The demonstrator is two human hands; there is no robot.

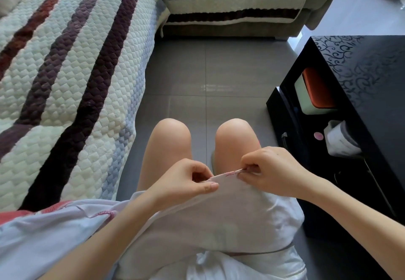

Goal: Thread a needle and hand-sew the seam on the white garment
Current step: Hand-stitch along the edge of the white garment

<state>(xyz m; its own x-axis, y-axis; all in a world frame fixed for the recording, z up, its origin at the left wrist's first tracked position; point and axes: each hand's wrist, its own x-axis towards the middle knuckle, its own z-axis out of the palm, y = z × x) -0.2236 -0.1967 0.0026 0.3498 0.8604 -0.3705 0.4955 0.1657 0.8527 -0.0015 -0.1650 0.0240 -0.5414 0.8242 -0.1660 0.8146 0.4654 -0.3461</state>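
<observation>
Pinching needle [240, 170] in right hand [269, 170], lying flat along seam [225, 174], left to right. Pinching cloth [219, 205] in left hand [188, 181], near, on needle's left.

A white garment [241, 209] lies across a seated person's bare thighs [166, 148], its near-left part spreading onto a sofa [317, 16] draped with a quilted striped cover [65, 71]. The sofa and a glossy black table [361, 71], at right, stand on a grey tiled floor [208, 71]. On the table's lower shelf sit an orange-topped box [315, 91] and, nearer, a white paper-like item [339, 141].
</observation>
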